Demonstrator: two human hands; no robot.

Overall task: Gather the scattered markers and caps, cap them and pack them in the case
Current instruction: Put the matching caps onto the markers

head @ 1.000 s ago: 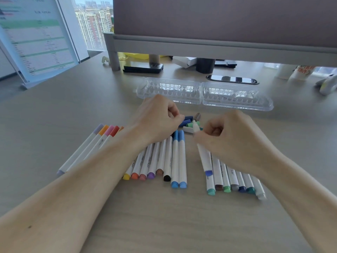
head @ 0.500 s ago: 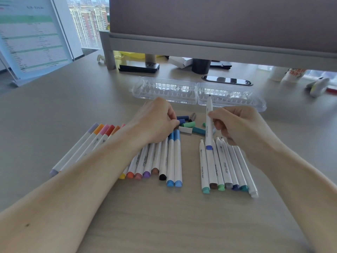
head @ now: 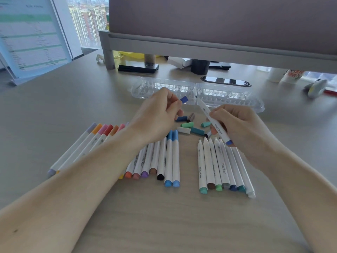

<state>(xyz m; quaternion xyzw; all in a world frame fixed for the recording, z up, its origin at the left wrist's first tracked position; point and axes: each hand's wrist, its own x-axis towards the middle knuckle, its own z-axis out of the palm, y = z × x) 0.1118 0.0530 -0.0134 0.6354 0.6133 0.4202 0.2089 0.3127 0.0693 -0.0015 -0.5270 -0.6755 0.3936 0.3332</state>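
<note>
While your left hand (head: 156,115) pinches the small blue plastic cap (head: 184,99), your right hand (head: 242,128) grips the long white marker (head: 205,109). Its bare tip points toward your left hand, near the cap but not touching. The clear plastic case (head: 237,99) lies open behind both hands.

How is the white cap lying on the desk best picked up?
Probably pinch the white cap from above near its free left end, gripping across its long sides; it lies flat, and the dark teal cap crowds its right end.
</note>
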